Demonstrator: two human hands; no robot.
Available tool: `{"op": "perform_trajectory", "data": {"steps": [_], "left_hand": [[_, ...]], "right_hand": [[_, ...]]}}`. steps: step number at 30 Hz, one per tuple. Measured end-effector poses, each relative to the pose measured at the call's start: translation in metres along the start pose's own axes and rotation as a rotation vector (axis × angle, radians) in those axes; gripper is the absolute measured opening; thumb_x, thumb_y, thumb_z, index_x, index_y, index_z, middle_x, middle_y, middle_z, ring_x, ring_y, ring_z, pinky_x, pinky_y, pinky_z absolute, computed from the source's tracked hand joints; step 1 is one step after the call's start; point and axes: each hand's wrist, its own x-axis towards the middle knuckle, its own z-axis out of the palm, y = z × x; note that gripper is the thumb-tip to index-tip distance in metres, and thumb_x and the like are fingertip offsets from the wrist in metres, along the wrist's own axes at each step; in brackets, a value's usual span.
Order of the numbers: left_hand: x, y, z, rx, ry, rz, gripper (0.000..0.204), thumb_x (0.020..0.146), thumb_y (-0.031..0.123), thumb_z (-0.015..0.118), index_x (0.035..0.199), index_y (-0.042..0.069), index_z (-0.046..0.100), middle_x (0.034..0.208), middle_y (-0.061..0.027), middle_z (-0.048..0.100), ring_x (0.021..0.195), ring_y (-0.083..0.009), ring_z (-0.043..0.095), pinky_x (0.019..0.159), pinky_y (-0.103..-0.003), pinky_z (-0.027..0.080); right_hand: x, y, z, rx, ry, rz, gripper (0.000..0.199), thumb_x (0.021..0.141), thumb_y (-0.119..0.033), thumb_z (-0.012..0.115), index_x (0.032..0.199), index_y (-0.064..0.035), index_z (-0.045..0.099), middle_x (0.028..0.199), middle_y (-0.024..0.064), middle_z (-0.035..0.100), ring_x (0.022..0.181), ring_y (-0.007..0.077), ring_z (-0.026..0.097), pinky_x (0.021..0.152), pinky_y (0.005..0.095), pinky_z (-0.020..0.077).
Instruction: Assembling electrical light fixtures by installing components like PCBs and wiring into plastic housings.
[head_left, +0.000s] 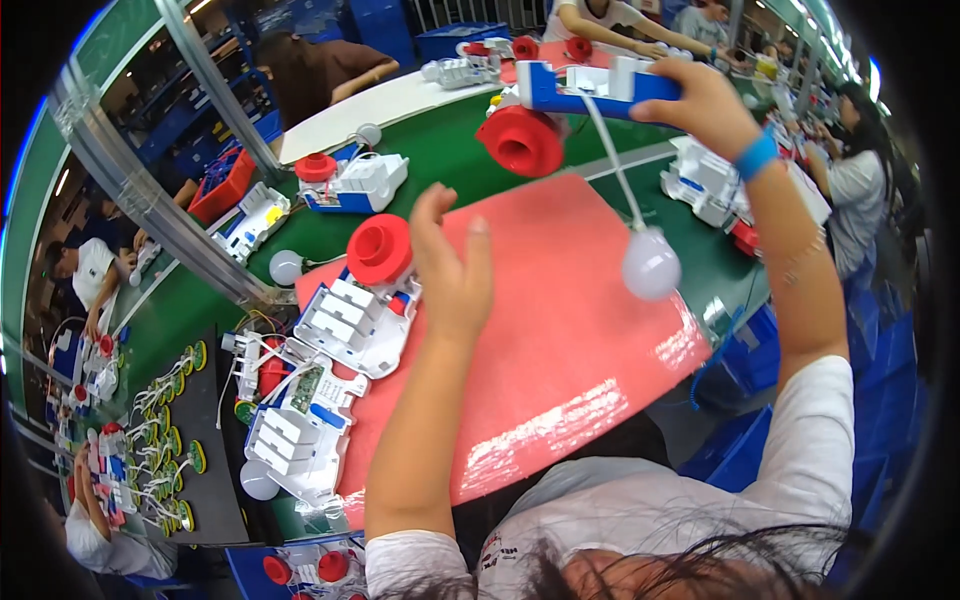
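My right hand (pixel 693 100) is raised at the far side, its fingers wrapped round one end of a blue and white plastic housing (pixel 590 88). A red funnel-shaped part (pixel 522 143) shows at the housing's other end. From it a white bulb (pixel 651 264) dangles on a white cable above the red mat (pixel 570 330). My left hand (pixel 452 262) is open and holds nothing, with thumb and fingers apart. Right beside it stands another white housing (pixel 350 322) with a red round part (pixel 380 249). Nearer me lies a further opened white housing (pixel 300 440) with a small green circuit board.
More housings, such as one with a red top (pixel 355 182), sit on the green conveyor (pixel 440 150). A dark tray (pixel 190 440) at left carries several small yellow-green parts with wires. Metal posts (pixel 150 200) rise at left. Other people work around the line.
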Motion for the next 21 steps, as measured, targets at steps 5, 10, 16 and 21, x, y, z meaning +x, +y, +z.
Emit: {"op": "perform_trajectory", "data": {"steps": [5, 10, 16, 21], "left_hand": [[-0.030, -0.036, 0.021, 0.407, -0.343, 0.109, 0.045, 0.077, 0.018, 0.058, 0.116, 0.001, 0.042, 0.115, -0.0197, 0.047, 0.109, -0.0360, 0.042, 0.095, -0.043, 0.032], [-0.035, -0.055, 0.031, 0.382, -0.544, 0.068, 0.044, 0.076, 0.017, 0.058, 0.115, 0.002, 0.043, 0.115, -0.0184, 0.047, 0.110, -0.0349, 0.042, 0.096, -0.043, 0.032], [-0.035, -0.059, 0.035, 0.384, -0.666, -0.033, 0.041, 0.076, 0.017, 0.057, 0.113, 0.003, 0.046, 0.111, -0.0151, 0.049, 0.109, -0.0313, 0.043, 0.096, -0.043, 0.032], [-0.038, -0.055, 0.035, 0.376, -0.674, 0.047, 0.032, 0.072, 0.014, 0.058, 0.101, 0.002, 0.053, 0.106, -0.0137, 0.051, 0.106, -0.0301, 0.044, 0.095, -0.043, 0.032]], "right_hand": [[0.094, 0.012, 0.133, -0.108, 0.069, 0.091, 0.051, 0.062, -0.036, 0.073, 0.101, -0.0057, 0.062, 0.093, 0.0154, 0.062, 0.088, 0.0299, 0.059, 0.079, 0.0381, 0.0456], [0.123, 0.031, 0.233, -0.149, 0.092, 0.246, 0.043, 0.064, -0.040, 0.071, 0.094, -0.0094, 0.064, 0.091, 0.0133, 0.063, 0.088, 0.0288, 0.060, 0.076, 0.0400, 0.0457], [0.102, 0.080, 0.294, -0.283, 0.050, 0.355, 0.038, 0.067, -0.031, 0.071, 0.097, -0.0101, 0.061, 0.092, 0.0115, 0.063, 0.091, 0.0278, 0.059, 0.079, 0.0415, 0.0429], [0.067, 0.099, 0.307, -0.383, 0.178, 0.251, 0.039, 0.071, -0.018, 0.066, 0.108, -0.0136, 0.055, 0.109, 0.0081, 0.056, 0.105, 0.0211, 0.050, 0.088, 0.0479, 0.0333]]}}
